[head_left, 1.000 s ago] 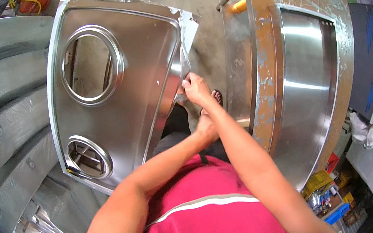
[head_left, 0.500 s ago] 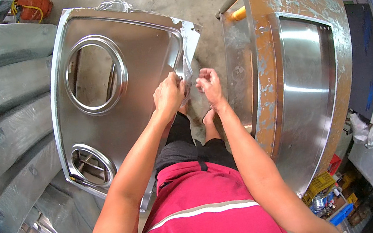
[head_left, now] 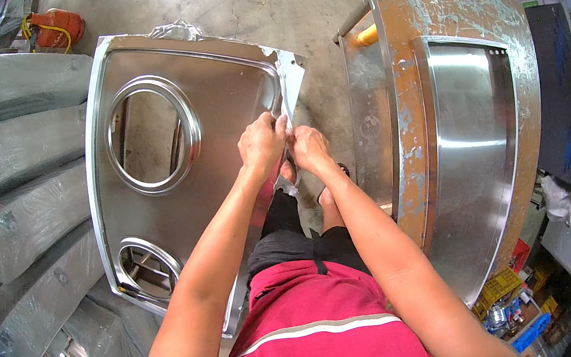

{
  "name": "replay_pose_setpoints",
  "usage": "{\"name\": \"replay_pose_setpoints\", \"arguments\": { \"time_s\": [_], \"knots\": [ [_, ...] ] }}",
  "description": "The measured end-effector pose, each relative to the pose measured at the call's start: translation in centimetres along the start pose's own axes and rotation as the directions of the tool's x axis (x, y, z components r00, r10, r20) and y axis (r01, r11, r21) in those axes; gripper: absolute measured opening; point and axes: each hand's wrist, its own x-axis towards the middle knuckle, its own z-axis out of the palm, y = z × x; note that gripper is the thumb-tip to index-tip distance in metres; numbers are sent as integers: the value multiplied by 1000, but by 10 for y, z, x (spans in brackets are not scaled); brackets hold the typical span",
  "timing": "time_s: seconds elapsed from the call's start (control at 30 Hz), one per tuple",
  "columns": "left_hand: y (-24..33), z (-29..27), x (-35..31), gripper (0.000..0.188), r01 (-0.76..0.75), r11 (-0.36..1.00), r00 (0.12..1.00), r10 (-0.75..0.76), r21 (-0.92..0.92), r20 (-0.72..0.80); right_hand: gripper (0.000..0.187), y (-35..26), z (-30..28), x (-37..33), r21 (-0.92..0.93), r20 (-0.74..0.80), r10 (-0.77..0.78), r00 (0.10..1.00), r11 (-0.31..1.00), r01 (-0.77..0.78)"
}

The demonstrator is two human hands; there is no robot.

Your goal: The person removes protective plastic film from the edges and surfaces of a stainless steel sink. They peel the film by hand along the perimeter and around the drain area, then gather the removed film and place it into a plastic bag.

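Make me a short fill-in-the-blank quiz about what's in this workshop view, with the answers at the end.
In the picture, the left hand and the right hand are both at the ____ edge of the metal panel. That panel has ____ round openings. The wrapped grey pieces lie to the ____ of the panel. Looped against the orange-red cylinder is a hose coloured ____.

Missing words: right; two; left; yellow.
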Motion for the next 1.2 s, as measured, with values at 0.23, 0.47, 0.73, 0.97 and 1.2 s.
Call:
{"name": "replay_pose_setpoints", "arguments": {
  "time_s": [0.23, 0.47, 0.73, 0.97, 1.2],
  "knots": [
    [10, 13, 33, 48, -161, 969, 985, 146, 188, 89, 29, 5, -3, -2, 75, 68, 57, 996, 995, -62],
    [-6, 30, 36, 32, -431, 892, 902, 430, 137, 39, 26, 18, 2, -8, 60, 9, 37, 999, 997, -38],
    [6, 46, 29, 28, -460, 855, 887, 450, 239, 101, 23, 44, 21, -20, 249, -145, -57, 988, 964, 92],
    [7, 53, 20, 25, -532, 817, 847, 512, 222, 146, 32, 66, 46, -28, 391, -134, -19, 991, 918, 70],
    [10, 59, 10, 21, -555, 787, 832, 528, 269, 170, 33, 84, 63, -32, 406, -156, -31, 987, 909, 93]
  ]
}}
